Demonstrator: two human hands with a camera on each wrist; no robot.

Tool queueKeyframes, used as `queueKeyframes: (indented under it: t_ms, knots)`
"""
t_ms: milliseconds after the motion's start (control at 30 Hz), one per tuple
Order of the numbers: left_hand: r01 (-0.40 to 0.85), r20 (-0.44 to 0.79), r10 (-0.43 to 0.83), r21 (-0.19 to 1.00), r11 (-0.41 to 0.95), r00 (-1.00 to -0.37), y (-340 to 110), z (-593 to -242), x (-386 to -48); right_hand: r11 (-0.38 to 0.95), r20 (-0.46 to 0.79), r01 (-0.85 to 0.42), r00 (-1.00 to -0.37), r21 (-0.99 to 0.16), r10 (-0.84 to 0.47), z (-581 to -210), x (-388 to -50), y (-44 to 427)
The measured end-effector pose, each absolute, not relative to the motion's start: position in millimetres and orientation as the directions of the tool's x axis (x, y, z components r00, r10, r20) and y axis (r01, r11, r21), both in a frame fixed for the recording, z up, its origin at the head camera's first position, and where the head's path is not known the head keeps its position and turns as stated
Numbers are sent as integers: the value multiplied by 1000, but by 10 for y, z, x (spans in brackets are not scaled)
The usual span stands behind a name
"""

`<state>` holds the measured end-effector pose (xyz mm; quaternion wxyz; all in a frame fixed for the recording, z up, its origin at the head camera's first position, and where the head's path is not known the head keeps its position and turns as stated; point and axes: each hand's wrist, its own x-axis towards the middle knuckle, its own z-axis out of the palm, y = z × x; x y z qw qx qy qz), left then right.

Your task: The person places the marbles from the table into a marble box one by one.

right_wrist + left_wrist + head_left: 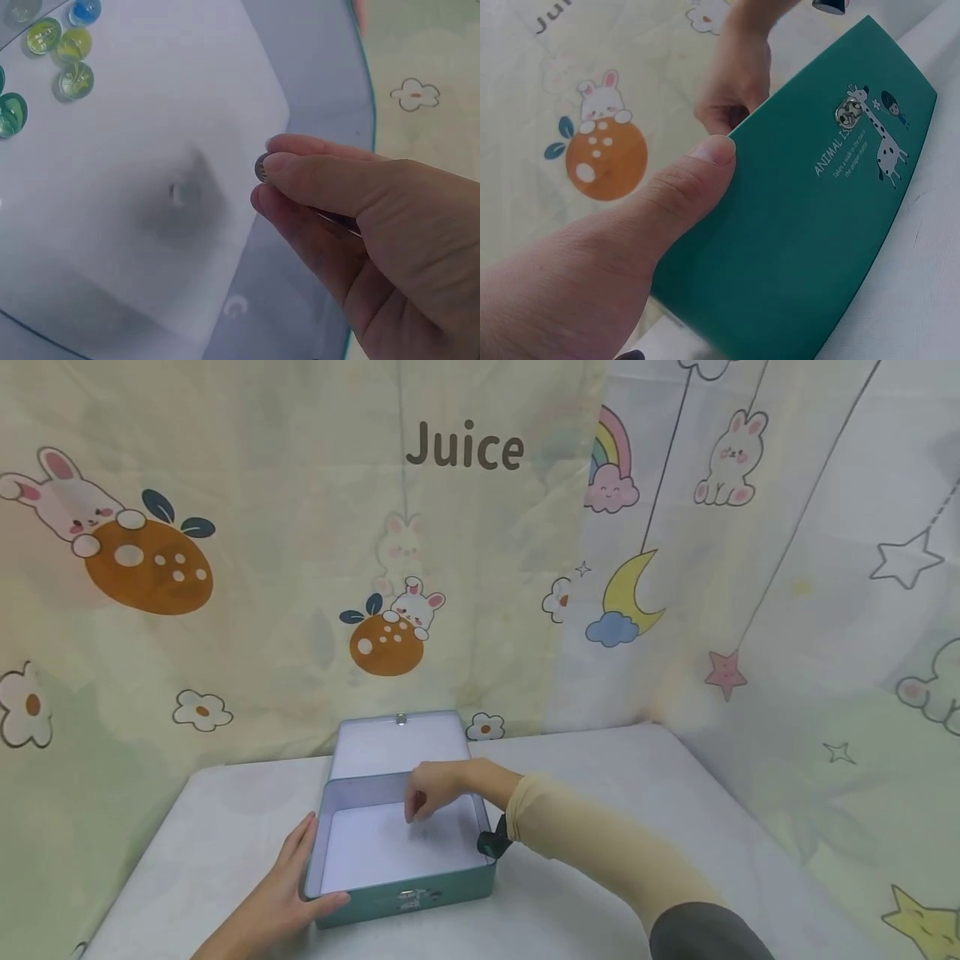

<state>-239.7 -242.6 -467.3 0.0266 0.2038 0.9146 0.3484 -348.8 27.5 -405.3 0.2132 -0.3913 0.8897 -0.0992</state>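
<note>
A green tin box [450, 887] with a hinged lid [397, 747] stands open on the table. My left hand [288, 881] grips its front left corner. The thumb [705, 161] presses the printed front, and the fingers lie along the left side. My right hand [442, 785] is over the inside of the box. Between thumb and fingertips it pinches a small dark thing with a round ridged end [261, 167]. Its kind cannot be told, as the fingers hide most of it. Several glass marbles [75, 80] lie on the box's white floor; the head view does not show them.
A white-covered table [592, 793] surrounds the box. Behind it hangs a printed curtain [285, 568] with rabbits and oranges, close to the raised lid. Another printed curtain [832, 610] borders the right side. A black device [495, 839] sits at the right wrist, by the box's right wall.
</note>
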Motion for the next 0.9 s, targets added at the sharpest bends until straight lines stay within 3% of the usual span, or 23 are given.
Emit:
queueKeyframes:
  t_ms: [900]
  knots:
    - [330, 77, 374, 651, 684, -924, -2453, -4697, -2400, 664, -333, -701, -580, -262, -744, -4363, -3566, 161]
